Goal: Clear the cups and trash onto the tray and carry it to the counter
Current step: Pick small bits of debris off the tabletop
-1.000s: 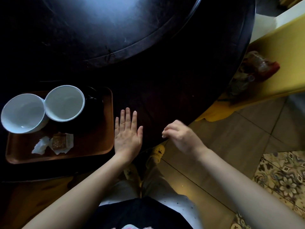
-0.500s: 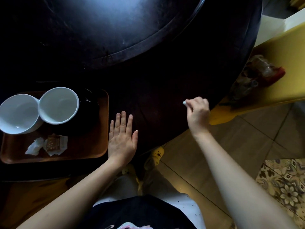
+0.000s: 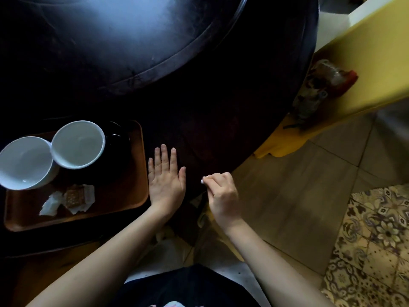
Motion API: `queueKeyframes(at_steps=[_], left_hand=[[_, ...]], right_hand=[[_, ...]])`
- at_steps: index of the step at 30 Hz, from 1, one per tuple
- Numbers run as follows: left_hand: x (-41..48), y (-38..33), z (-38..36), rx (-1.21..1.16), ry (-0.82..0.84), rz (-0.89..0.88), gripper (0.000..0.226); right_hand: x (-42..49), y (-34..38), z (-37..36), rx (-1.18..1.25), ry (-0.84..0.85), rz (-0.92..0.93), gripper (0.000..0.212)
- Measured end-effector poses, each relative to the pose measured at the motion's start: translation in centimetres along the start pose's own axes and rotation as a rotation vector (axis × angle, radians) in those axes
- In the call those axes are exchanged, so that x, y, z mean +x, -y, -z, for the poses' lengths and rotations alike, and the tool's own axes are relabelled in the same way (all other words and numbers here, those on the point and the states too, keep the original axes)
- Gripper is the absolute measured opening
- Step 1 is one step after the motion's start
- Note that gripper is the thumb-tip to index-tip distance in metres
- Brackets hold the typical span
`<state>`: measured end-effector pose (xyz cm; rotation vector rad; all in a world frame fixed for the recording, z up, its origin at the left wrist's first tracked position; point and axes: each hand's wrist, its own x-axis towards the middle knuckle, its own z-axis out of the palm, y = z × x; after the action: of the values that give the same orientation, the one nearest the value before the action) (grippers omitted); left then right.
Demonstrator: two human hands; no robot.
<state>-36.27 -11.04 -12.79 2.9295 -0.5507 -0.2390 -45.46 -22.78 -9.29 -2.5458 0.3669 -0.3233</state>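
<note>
A brown tray (image 3: 124, 202) lies on the dark round table (image 3: 210, 107) at the lower left. On it stand two white cups (image 3: 77, 144) (image 3: 23, 166), one on a dark saucer (image 3: 117, 156). Crumpled wrappers with a biscuit (image 3: 73, 197) lie at the tray's front. My left hand (image 3: 166, 178) lies flat on the table, palm down, just right of the tray's edge, holding nothing. My right hand (image 3: 221, 193) hovers at the table's rim with fingers pinched on a small white scrap (image 3: 202, 181).
A raised dark round centre (image 3: 110, 41) fills the table's middle. A yellow bench or chair (image 3: 365, 63) stands to the right, with a crumpled plastic bag (image 3: 321, 85) on it. Tiled floor and a patterned rug (image 3: 376, 240) lie at the right.
My right hand reached out to the table's right edge, pinched a small white scrap, and has come back toward my left hand. The left hand stayed flat beside the tray.
</note>
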Motion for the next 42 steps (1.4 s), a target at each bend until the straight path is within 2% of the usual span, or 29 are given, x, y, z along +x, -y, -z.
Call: queueKeyframes(at_steps=[7, 9, 13, 18, 22, 27, 32, 37, 42], left_hand=[[0.0, 0.2, -0.2, -0.019, -0.007, -0.028, 0.058], [0.0, 0.2, -0.1, -0.024, 0.001, -0.029, 0.058], [0.1, 0.3, 0.5, -0.066, 0.039, -0.043, 0.061], [0.3, 0.6, 0.8, -0.110, 0.077, -0.075, 0.063], [0.1, 0.6, 0.4, -0.065, 0.050, -0.080, 0.062], [0.1, 0.5, 0.0, -0.018, 0.054, -0.079, 0.061], [0.1, 0.4, 0.3, -0.002, 0.073, -0.078, 0.061], [0.4, 0.3, 1.5, -0.055, 0.115, -0.067, 0.062], [-1.1, 1.0, 3.8, -0.106, 0.169, -0.222, 0.057]], right_hand=[[-2.9, 0.9, -0.5, 0.009, 0.046, 0.008, 0.012], [-3.8, 0.6, -0.7, 0.023, 0.028, -0.071, 0.009], [-3.8, 0.3, -0.8, 0.127, -0.175, -0.303, 0.014], [-0.1, 0.3, -0.2, 0.077, -0.214, -0.233, 0.014], [3.2, 0.2, -0.2, -0.033, -0.109, -0.152, 0.012], [0.7, 0.3, 0.1, -0.105, -0.054, -0.059, 0.013], [-3.0, 0.7, -0.2, -0.086, 0.013, -0.191, 0.011], [-2.9, 1.6, 0.2, 0.053, -0.116, -0.332, 0.012], [-0.6, 3.9, -0.2, 0.137, -0.111, -0.346, 0.015]])
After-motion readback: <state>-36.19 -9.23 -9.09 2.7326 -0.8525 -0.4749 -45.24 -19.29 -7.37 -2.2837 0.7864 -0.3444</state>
